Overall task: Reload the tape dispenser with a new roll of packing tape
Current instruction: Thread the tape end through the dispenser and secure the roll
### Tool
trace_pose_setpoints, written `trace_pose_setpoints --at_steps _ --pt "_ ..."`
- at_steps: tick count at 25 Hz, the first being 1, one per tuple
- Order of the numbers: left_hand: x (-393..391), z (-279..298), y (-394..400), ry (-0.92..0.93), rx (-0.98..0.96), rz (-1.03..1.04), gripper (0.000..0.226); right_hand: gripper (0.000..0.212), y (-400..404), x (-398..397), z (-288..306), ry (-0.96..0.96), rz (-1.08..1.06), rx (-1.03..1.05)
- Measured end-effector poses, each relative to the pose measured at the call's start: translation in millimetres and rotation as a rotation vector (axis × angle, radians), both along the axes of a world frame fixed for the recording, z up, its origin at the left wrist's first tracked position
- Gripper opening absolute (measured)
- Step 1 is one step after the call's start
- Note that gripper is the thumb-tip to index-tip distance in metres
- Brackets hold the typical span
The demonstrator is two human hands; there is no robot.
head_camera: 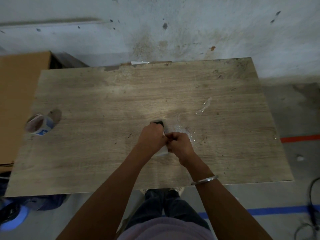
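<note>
Both my hands meet over the middle of the wooden table (121, 94). My left hand (152, 136) is closed around the tape dispenser (158, 122), of which only a black end shows beyond my knuckles. My right hand (178, 142) is clenched against it, gripping something pale; a white strip (162, 152) pokes out below the two hands. Clear crinkled tape film (183, 131) lies just right of my right hand. A tape roll core with a blue and white label (39, 125) lies on its side at the table's left edge, far from both hands.
A scrap of clear tape (203, 106) lies on the table to the right. A cardboard box (19, 94) stands left of the table. A concrete wall rises behind it. Cables (311, 213) lie on the floor at right; blue bags (20, 208) sit under the table's left corner.
</note>
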State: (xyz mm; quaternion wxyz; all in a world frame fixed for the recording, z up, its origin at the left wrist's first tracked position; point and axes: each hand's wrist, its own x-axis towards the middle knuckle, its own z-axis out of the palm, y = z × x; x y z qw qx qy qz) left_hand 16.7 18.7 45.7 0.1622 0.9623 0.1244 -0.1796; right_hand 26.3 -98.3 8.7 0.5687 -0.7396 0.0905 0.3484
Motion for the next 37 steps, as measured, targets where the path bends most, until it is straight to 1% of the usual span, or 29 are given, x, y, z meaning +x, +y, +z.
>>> trace_pose_setpoints --at_steps 6,10,12,14,17,22,26,29,31,33,37 --pt "-12 -18 4 -0.122 -0.046 0.110 0.015 0.023 3 -1 1 0.001 -0.033 0.013" --pt "-34 -28 14 -0.403 -0.200 0.172 0.011 0.013 2 -1 -1 -0.008 -0.034 0.034" --pt "-41 -33 13 -0.446 -0.198 0.141 0.009 0.012 3 -1 0 0.006 -0.035 0.044" --pt "-41 -38 10 -0.447 -0.174 0.143 0.005 0.017 4 -1 2 0.020 -0.032 0.042" --pt "-38 -40 6 -0.447 -0.147 0.163 0.008 0.022 4 0 2 0.006 -0.011 0.015" --pt "-37 -35 2 -0.468 -0.097 0.058 0.009 0.022 3 1 2 -0.013 0.027 -0.017" --pt "-34 -46 3 -0.451 0.048 -0.084 0.007 0.017 2 0 7 -0.026 0.037 -0.017" --pt "-33 -55 4 -0.353 0.156 -0.169 0.018 0.017 3 0 9 -0.030 0.038 -0.028" --pt "-35 -55 2 -0.309 0.182 -0.154 0.025 0.016 4 0 9 0.033 0.001 -0.026" --pt "-36 -53 0 -0.284 0.187 -0.122 0.028 0.015 5 1 11 0.126 -0.053 0.006" --pt "-36 -47 -3 -0.261 0.148 -0.067 0.025 0.010 7 -1 7 0.105 0.017 -0.002"
